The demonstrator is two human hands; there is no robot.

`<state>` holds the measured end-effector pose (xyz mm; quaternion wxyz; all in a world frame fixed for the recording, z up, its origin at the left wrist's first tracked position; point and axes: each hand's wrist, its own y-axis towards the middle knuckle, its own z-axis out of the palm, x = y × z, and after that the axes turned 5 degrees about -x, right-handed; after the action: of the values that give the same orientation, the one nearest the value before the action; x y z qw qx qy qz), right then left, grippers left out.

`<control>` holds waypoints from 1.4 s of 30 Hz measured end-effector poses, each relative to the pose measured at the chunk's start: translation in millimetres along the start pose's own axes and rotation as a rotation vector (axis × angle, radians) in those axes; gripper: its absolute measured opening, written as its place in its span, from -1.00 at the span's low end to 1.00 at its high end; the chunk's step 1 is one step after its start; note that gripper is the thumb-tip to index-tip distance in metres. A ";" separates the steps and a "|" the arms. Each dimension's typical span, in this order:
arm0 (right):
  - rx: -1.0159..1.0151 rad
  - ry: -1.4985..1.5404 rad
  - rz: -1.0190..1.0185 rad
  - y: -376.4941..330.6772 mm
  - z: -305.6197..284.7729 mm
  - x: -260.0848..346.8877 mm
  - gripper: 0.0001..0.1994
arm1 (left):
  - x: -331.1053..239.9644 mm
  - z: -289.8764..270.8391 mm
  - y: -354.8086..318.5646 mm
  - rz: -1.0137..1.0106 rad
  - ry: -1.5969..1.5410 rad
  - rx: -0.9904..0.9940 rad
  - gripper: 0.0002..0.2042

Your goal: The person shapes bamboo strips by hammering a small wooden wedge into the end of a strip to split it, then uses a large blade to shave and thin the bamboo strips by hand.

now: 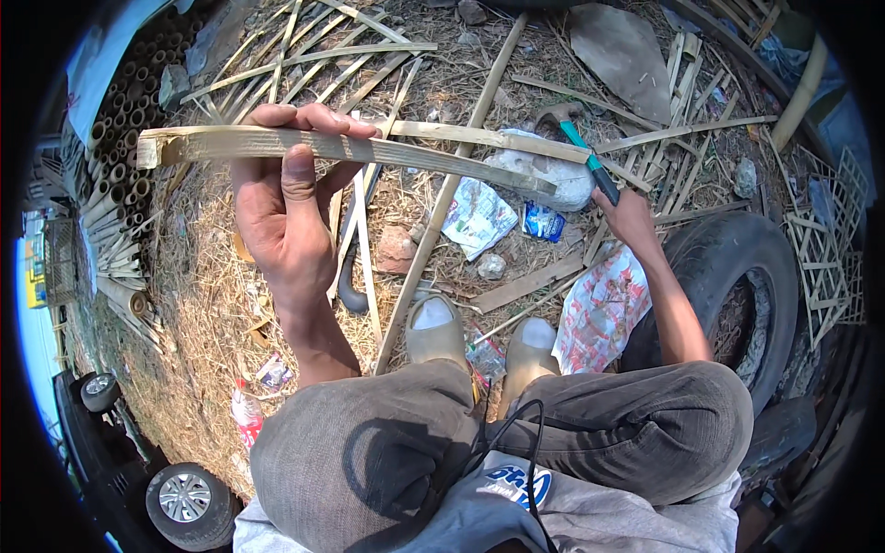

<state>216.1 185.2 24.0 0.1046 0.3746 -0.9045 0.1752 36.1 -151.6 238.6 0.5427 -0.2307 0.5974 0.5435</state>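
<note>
My left hand [288, 217] is raised, its thumb and fingers closed round a pale bamboo strip [415, 155] whose squared end points left. Another bamboo strip [498, 138] runs just behind it toward the right; whether my hand grips that one too is hard to tell. My right hand [631, 219] grips the black end of a hammer [579, 140] with a teal and black handle. The hammer's metal head lies at the far side of a whitish stone [576, 180]. The far ends of the strips pass over this stone.
Several bamboo strips [304, 69] lie crossed at the far left, with more at the far right. An old tyre [774, 276] stands by my right knee. A blue wrapper [543, 222], a reddish rock [396, 250] and a flat grey slab [622, 60] lie on strawy ground. Stacked bamboo poles [115, 212] are at left.
</note>
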 end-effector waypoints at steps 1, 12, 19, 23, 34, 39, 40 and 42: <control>-0.009 0.047 -0.010 -1.2 1.3 1.1 -0.36 | 0.5 -4.4 1.0 -0.001 0.006 0.001 -0.75; 0.061 0.394 0.197 4.1 -9.3 -11.2 -0.40 | 2.7 -27.0 12.8 -0.063 0.036 -0.024 -0.71; 0.099 0.638 0.347 -1.5 -22.3 -13.7 -0.51 | -5.0 -21.0 9.5 -0.024 0.050 -0.001 -0.72; 0.099 0.730 0.375 3.1 -10.6 -28.9 -0.46 | -8.3 -14.3 5.0 0.010 -0.003 0.062 -0.72; -0.022 0.074 0.123 -3.6 -6.4 -39.4 -0.42 | -19.4 -60.0 -4.1 -0.063 -0.035 0.306 -0.87; -0.394 0.138 -0.120 -26.6 -27.0 16.1 -0.41 | -22.7 -70.8 -3.5 0.028 -0.173 0.379 -0.88; -0.136 0.498 0.035 -29.8 -38.4 29.3 -0.39 | -19.5 -68.2 -6.1 0.029 -0.175 0.378 -0.88; 0.161 0.697 0.192 -35.1 -61.8 49.5 -0.29 | -13.6 -60.3 -12.0 0.120 -0.172 0.306 -0.86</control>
<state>210.2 154.8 104.9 0.3599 0.2127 -0.8289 0.3718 26.7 -213.7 235.1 0.5870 -0.0619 0.6374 0.4953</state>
